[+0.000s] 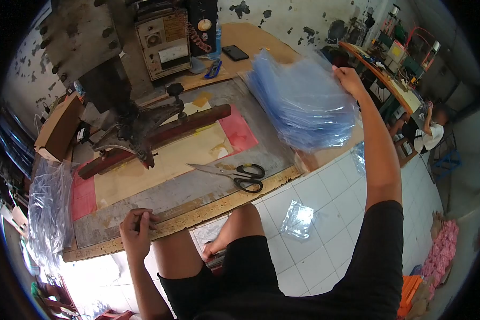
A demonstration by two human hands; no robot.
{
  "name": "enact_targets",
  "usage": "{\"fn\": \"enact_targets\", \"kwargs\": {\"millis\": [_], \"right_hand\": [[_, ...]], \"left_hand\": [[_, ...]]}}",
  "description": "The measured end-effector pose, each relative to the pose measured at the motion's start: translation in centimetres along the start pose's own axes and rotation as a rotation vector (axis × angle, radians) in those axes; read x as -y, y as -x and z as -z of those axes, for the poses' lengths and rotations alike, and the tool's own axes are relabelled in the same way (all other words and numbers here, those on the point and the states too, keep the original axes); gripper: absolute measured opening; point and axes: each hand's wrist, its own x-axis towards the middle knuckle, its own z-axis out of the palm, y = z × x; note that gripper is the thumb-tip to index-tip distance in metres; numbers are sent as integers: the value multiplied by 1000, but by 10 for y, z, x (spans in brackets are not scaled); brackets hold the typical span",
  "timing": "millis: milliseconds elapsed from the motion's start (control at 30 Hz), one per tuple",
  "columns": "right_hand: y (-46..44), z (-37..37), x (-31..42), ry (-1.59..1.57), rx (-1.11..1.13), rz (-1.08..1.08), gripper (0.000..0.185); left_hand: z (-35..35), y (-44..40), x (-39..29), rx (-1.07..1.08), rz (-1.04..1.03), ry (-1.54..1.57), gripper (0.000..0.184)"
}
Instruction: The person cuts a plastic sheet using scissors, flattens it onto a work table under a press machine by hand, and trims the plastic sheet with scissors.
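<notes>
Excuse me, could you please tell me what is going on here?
The camera wearer's right hand seems to pinch the right edge of a stack of clear, bluish plastic sheets. The left hand, with nothing visible in it, is at the grey table's worn front edge. Black-handled metal scissors lie in front of a long dark-red bar.

At left there is a cardboard box [61,125]; a black smartphone [235,52] lies on brown board [266,40]; at right sits another person [433,136].
</notes>
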Motion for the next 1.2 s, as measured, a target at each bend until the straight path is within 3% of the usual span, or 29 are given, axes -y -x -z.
{"fn": "enact_targets", "kwargs": {"millis": [133,467,533,667,733,867,933,1000,1033,1100,1200], "right_hand": [[4,-15,-1,215,78,24,60],[21,-38,-8,548,-38,188,75],[22,-46,-14,485,-76,224,70],[16,-56,-36,419,27,273,64],[13,-52,-30,393,91,233,61],[18,-53,-24,402,86,204,60],[23,-52,-19,379,77,192,59],[26,-54,-22,372,70,186,59],[25,-55,-24,363,59,184,59],[26,-57,-28,345,38,178,57],[34,-61,-34,231,4,162,54]], "left_hand": [[1,0,3,4,-12,-3,16],[-9,-4,-13,-38,46,-49,12],[-22,-13,-55,74,-153,-290,9],[-79,-58,-165,203,-676,-343,18],[-123,-94,-211,368,-723,-137,25],[-252,-166,-247,350,-932,-278,53],[-323,-195,-236,376,-939,-418,55],[-356,-206,-240,660,-736,-578,65],[-366,-207,-232,660,-738,-577,65],[-383,-198,-209,770,-643,-832,83],[-386,-179,-178,675,-573,-718,91]]}}
